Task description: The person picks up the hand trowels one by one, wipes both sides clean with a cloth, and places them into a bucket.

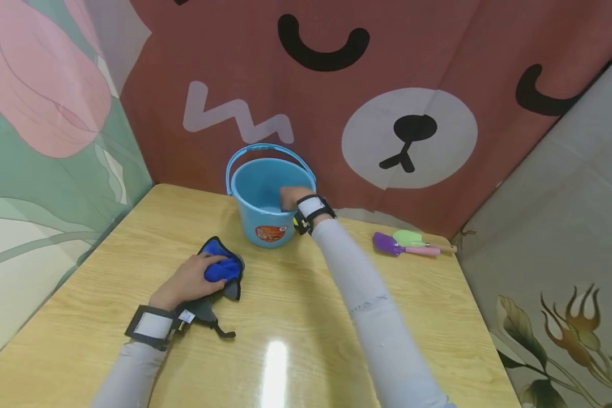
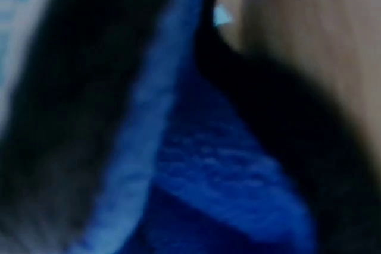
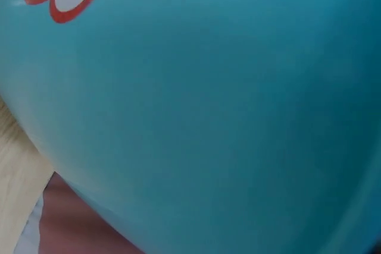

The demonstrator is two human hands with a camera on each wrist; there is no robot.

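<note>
A light blue bucket (image 1: pixel 265 195) with a raised handle and a red sticker (image 1: pixel 271 232) stands at the back of the wooden table (image 1: pixel 306 317). My right hand (image 1: pixel 292 198) hooks over its right rim, with the fingers curled down inside and mostly hidden. The right wrist view is filled by the bucket's outer wall (image 3: pixel 208 99). At the near left my left hand (image 1: pixel 191 279) grips a bunched blue and grey cloth (image 1: pixel 223 270) that lies on the table. The left wrist view shows only blurred blue cloth (image 2: pixel 226 171) up close.
A purple toy shovel (image 1: pixel 387 245) and a green one (image 1: pixel 410 238) with pink handles lie at the table's back right. Printed fabric walls close in the back and left. The table's right edge drops off beside a floral cloth.
</note>
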